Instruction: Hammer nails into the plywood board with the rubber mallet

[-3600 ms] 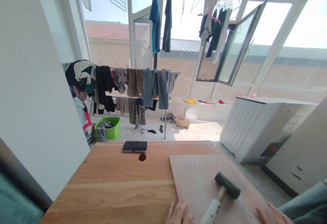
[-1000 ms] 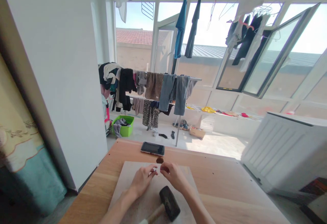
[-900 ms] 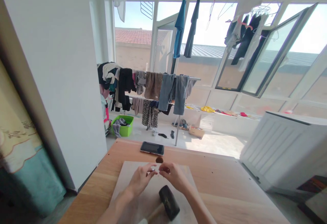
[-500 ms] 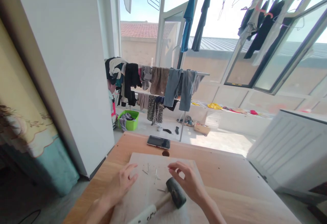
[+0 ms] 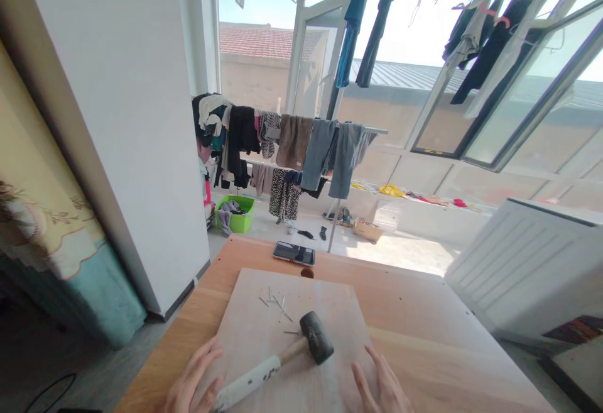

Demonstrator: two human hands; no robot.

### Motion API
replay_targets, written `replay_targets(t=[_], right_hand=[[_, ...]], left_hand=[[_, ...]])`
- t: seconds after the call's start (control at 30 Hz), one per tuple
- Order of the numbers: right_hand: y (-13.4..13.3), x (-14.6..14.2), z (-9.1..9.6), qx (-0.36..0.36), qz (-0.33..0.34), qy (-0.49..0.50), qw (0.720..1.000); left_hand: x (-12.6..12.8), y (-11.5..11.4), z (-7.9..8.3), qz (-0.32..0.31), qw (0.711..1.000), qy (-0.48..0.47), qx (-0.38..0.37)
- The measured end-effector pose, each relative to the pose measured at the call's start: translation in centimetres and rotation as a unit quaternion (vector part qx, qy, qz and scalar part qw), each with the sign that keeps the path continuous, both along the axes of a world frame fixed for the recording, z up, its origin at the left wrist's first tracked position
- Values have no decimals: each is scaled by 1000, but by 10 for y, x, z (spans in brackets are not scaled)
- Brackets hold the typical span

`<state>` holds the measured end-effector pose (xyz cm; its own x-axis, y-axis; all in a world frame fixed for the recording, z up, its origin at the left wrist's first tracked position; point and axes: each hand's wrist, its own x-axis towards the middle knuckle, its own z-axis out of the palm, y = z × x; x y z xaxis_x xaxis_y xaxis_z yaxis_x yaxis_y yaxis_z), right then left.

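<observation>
A pale wooden board [image 5: 254, 331] lies flat on the wooden table. Across it rests a mallet [image 5: 316, 337] with a black head and a partly white-wrapped handle. Several thin nails [image 5: 282, 307] are scattered beyond the mallet, one of them close to its head. At the board's left edge is my left hand [image 5: 195, 378], fingers apart, near the end of the mallet handle. My right hand [image 5: 381, 383] is at the right edge, its fingers spread and nothing seen in them. Whether either hand presses on the board I cannot tell.
A phone [image 5: 294, 253] lies at the table's far edge, with a round dark hole or disc [image 5: 307, 273] just before it. Past the table stand a drying rack with clothes [image 5: 294, 139] and a green basket [image 5: 242, 221]. A white wall [image 5: 117, 117] rises on the left.
Both hands have drawn back toward me from over the board to its left and right edges. The nails have shifted slightly into a looser cluster. The view has tilted a little.
</observation>
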<state>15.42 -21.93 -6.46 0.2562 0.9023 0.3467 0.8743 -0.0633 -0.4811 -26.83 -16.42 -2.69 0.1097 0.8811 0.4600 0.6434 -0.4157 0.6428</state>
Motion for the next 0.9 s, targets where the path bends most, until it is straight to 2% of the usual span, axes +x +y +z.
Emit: replay_targets(t=[0.1,0.17,0.27,0.33,0.4,0.43,0.47,0.5,0.53,0.57,0.63,0.67,0.73,0.8,0.9], right_hand=[[15,-36,15,-48,4,25,999],[19,-62,31,-90,41,26,995],[18,-96,70,-184,113,-8,976],[20,-108,109,-206,219,4,954],[35,-102,155,-212,377,58,900],[48,-91,177,-206,427,88,876],[64,-75,197,-165,402,124,892],[81,-54,215,-92,309,169,931],[98,-30,228,-38,235,188,953],[114,-4,237,-2,182,201,963],[135,44,241,64,82,223,969],[139,63,236,93,39,233,967],[134,84,215,129,-23,251,959],[118,79,182,126,-36,263,956],[86,33,126,66,29,267,961]], left_hand=[[-38,21,9,-6,998,51,-24],[-65,36,12,45,997,63,-21],[-95,53,11,91,993,71,-24],[-108,60,10,105,991,74,-32],[-116,64,11,119,989,75,-37],[-118,64,12,124,989,76,-38],[-119,64,15,128,988,77,-38],[-120,64,17,132,987,78,-36],[-119,62,20,136,987,78,-34],[-118,61,23,139,987,78,-33],[-115,57,29,146,986,75,-33],[-114,55,31,149,985,74,-35],[-110,52,35,152,985,72,-39],[-104,50,36,149,986,70,-40],[-89,50,32,127,990,58,-33]])
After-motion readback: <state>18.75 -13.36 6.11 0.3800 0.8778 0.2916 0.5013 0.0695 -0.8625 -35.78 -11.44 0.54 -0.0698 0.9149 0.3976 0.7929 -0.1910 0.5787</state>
